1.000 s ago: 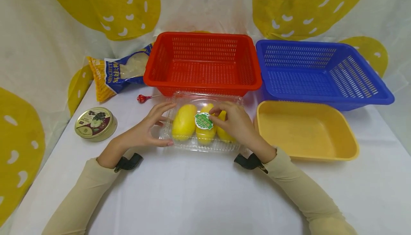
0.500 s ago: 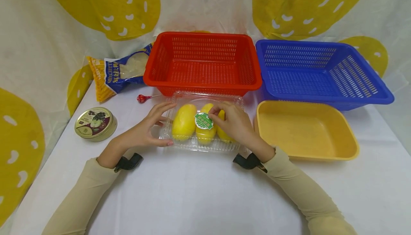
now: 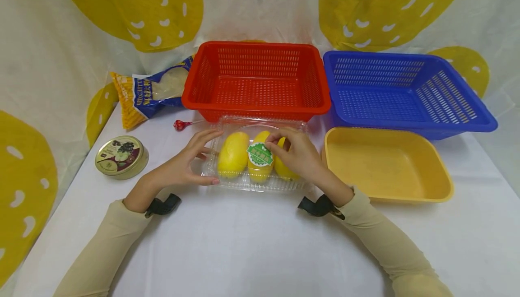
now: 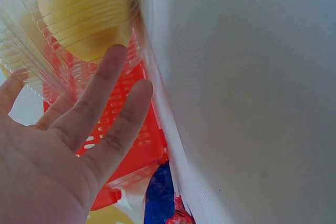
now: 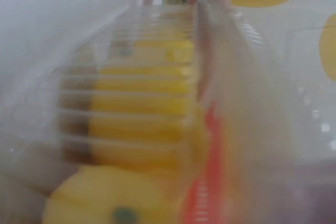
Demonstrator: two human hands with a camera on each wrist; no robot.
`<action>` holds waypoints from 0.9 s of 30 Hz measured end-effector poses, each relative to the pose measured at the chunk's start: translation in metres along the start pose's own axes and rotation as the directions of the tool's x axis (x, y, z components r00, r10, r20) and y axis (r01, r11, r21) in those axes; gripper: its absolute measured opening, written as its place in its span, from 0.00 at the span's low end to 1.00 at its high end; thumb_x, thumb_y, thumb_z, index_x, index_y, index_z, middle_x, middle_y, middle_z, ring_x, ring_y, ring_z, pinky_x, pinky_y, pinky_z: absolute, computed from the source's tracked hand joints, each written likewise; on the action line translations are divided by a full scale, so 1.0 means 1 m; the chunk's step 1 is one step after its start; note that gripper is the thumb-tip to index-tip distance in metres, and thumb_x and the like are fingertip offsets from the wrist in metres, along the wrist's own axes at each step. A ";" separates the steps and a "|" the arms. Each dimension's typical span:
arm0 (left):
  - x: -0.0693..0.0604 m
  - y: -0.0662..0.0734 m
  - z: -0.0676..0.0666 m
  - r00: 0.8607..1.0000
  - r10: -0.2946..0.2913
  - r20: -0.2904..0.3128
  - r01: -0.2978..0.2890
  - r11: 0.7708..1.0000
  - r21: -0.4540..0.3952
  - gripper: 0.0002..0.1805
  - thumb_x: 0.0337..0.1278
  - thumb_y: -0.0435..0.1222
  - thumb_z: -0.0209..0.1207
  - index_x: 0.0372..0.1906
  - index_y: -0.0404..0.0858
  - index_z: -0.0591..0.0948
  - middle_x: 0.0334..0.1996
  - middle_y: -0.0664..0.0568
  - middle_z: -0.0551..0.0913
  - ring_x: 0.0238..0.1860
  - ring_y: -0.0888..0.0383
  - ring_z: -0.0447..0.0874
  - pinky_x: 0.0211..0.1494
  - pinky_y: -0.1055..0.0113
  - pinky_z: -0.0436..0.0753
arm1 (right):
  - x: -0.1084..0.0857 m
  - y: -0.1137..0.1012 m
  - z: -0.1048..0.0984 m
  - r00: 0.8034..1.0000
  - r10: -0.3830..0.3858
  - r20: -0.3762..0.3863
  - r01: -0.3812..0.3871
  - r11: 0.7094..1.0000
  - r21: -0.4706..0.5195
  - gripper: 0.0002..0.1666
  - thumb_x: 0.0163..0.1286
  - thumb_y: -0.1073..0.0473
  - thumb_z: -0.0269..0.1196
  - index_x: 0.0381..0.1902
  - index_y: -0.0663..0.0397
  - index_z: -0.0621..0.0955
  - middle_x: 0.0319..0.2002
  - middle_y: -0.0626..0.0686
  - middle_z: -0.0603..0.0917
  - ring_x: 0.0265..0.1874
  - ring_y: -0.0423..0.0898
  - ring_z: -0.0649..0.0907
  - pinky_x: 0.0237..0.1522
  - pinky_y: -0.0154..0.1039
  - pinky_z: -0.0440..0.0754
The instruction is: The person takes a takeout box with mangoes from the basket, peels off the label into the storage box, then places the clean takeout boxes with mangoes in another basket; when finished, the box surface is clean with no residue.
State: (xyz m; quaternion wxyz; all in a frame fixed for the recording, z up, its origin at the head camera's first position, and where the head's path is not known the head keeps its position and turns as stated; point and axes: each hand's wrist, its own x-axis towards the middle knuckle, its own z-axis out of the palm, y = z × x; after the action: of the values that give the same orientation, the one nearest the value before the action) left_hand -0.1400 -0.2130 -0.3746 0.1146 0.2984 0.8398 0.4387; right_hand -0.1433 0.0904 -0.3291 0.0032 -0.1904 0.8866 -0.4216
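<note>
A clear plastic box (image 3: 239,186) stands in front of the red basket, with three yellow mangoes (image 3: 233,155) inside and a round green-and-white sticker (image 3: 260,155) over the middle one. My left hand (image 3: 180,166) spans the box's left side, thumb at the front corner and fingers spread. In the left wrist view that hand's (image 4: 63,145) fingers are fairly straight beside the box, near a mango (image 4: 86,14). My right hand (image 3: 298,155) pinches the sticker's upper right edge between thumb and forefinger. The right wrist view is blurred, with yellow fruit (image 5: 139,114) behind ribbed plastic.
Behind the box stand a red basket (image 3: 256,106) and a blue basket (image 3: 398,125). A yellow tub (image 3: 440,175) is at the right. At the left lie a pasta bag (image 3: 162,85), a red lollipop (image 3: 181,125) and a round tin (image 3: 122,156).
The sticker has shifted slightly right and turned a little, with my right hand moving slightly at its edge. My left hand and the box have stayed put.
</note>
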 end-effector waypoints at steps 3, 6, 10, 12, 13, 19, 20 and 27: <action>0.001 -0.001 -0.001 1.000 0.010 -0.001 -0.010 1.000 0.012 0.58 0.45 0.42 0.75 0.77 0.54 0.49 0.76 0.50 0.43 0.61 0.42 0.73 0.61 0.46 0.76 | 0.000 0.000 -0.004 1.000 -0.009 0.005 0.008 0.998 0.063 0.07 0.66 0.63 0.66 0.39 0.61 0.85 0.34 0.55 0.84 0.31 0.49 0.78 0.33 0.34 0.78; 0.002 0.000 -0.001 1.000 0.016 0.000 -0.016 1.000 0.014 0.59 0.45 0.42 0.75 0.77 0.54 0.49 0.76 0.50 0.43 0.61 0.42 0.73 0.61 0.46 0.76 | -0.001 0.001 -0.008 1.000 -0.016 0.010 0.015 0.995 0.099 0.08 0.66 0.63 0.66 0.40 0.63 0.85 0.35 0.56 0.85 0.34 0.50 0.80 0.37 0.37 0.80; 0.002 0.000 -0.002 1.000 0.013 0.005 -0.013 1.000 0.016 0.59 0.45 0.42 0.75 0.77 0.54 0.49 0.76 0.50 0.43 0.61 0.42 0.73 0.61 0.46 0.76 | -0.002 0.000 -0.013 1.000 -0.015 0.022 0.012 0.992 0.123 0.09 0.66 0.63 0.66 0.41 0.64 0.84 0.36 0.57 0.85 0.35 0.50 0.80 0.37 0.36 0.81; 0.002 0.000 -0.003 1.000 0.011 0.005 -0.011 1.000 0.020 0.58 0.45 0.42 0.75 0.77 0.54 0.49 0.76 0.50 0.43 0.61 0.42 0.73 0.62 0.46 0.76 | -0.003 0.000 -0.016 1.000 -0.007 0.026 0.004 0.991 0.131 0.09 0.66 0.63 0.66 0.41 0.64 0.84 0.36 0.57 0.85 0.34 0.50 0.80 0.36 0.35 0.80; 0.003 0.000 -0.003 1.000 0.012 0.005 -0.012 1.000 0.021 0.58 0.45 0.42 0.75 0.77 0.54 0.49 0.76 0.50 0.43 0.61 0.41 0.73 0.62 0.46 0.76 | -0.004 0.000 -0.017 1.000 -0.003 0.028 0.000 0.991 0.133 0.09 0.66 0.63 0.66 0.41 0.64 0.84 0.35 0.57 0.84 0.34 0.50 0.80 0.35 0.34 0.80; 0.002 -0.002 -0.002 1.000 0.025 0.004 -0.025 0.999 0.024 0.59 0.45 0.41 0.75 0.77 0.53 0.49 0.76 0.50 0.43 0.61 0.42 0.73 0.61 0.47 0.76 | -0.007 0.003 -0.026 0.999 0.025 0.026 -0.028 0.990 0.141 0.09 0.67 0.63 0.65 0.41 0.64 0.84 0.36 0.57 0.84 0.35 0.49 0.79 0.34 0.34 0.78; 0.002 -0.002 -0.002 1.000 0.026 0.004 -0.027 0.999 0.023 0.59 0.45 0.41 0.75 0.77 0.53 0.49 0.76 0.50 0.43 0.61 0.42 0.73 0.61 0.47 0.76 | -0.008 0.003 -0.028 0.999 0.034 0.028 -0.038 0.989 0.143 0.09 0.67 0.62 0.65 0.42 0.63 0.83 0.36 0.56 0.83 0.35 0.49 0.78 0.34 0.33 0.78; 0.000 -0.002 -0.001 1.000 0.007 0.005 -0.007 1.000 0.011 0.58 0.45 0.43 0.75 0.77 0.54 0.48 0.76 0.50 0.42 0.61 0.42 0.73 0.61 0.46 0.76 | -0.018 0.009 -0.042 0.997 0.078 0.026 -0.081 0.985 0.152 0.10 0.70 0.62 0.61 0.45 0.64 0.80 0.39 0.58 0.81 0.37 0.50 0.78 0.38 0.30 0.79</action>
State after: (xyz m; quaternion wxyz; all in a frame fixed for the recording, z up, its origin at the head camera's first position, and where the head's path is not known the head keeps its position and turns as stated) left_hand -0.1413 -0.2150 -0.3759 0.1136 0.3032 0.8410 0.4335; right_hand -0.1368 0.1328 -0.3110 0.0437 -0.1585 0.8583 -0.4861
